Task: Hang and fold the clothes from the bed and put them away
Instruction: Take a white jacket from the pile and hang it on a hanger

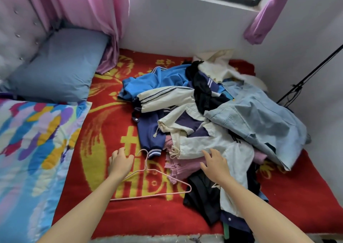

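A heap of clothes lies on the red and yellow blanket (115, 131): a cream and navy jacket (196, 140), a blue top (157, 77), a pale denim shirt (259, 120), a pink knit (178, 166) and a dark garment (204, 192). A pink wire hanger (148, 176) rests flat on the blanket left of the heap. My left hand (120, 161) hovers just left of the hanger's hook, fingers curled and holding nothing. My right hand (215, 163) is spread over the cream jacket's lower edge, fingers apart, not gripping.
A blue-grey pillow (59, 66) and a colourful quilt (33, 140) lie at the left. Pink curtains (89, 11) hang behind the pillow. The white wall (185, 29) and window sit behind the bed, and a black stand (304, 79) leans at the right.
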